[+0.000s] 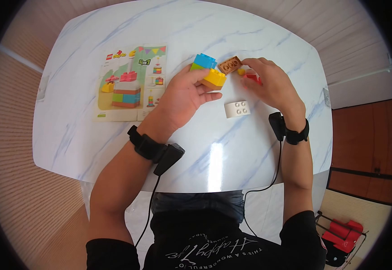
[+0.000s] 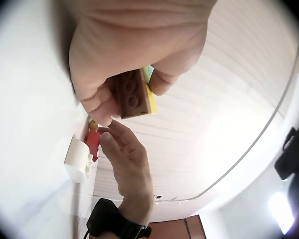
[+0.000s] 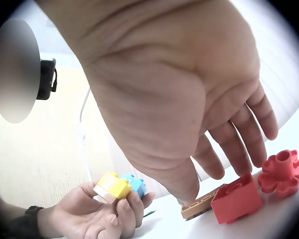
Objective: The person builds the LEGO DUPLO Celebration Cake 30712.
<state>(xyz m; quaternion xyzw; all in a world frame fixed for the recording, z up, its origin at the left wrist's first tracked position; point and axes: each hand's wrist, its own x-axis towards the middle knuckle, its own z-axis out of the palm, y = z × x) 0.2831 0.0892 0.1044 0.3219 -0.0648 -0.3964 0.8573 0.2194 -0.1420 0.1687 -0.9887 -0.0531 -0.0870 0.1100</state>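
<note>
My left hand (image 1: 184, 94) holds a joined stack of toy bricks between thumb and fingers: a blue brick (image 1: 204, 60), a green one (image 1: 198, 67), a yellow one (image 1: 214, 76) and a brown one (image 1: 213, 85) underneath. In the left wrist view the hollow base of that brown brick (image 2: 131, 94) shows. My right hand (image 1: 274, 85) reaches over the loose pieces with fingers spread. Its thumb tip is right at an upturned brown brick (image 3: 203, 203) in the right wrist view. Beside that lie a red brick (image 3: 236, 199) and a red flower piece (image 3: 283, 173).
A white curved brick (image 1: 237, 109) lies nearer my body. A small yellow piece (image 1: 241, 71) sits between the brown and red bricks. The picture booklet (image 1: 130, 83) lies on the left of the marbled table (image 1: 88, 148). Cables run from both wrist cameras.
</note>
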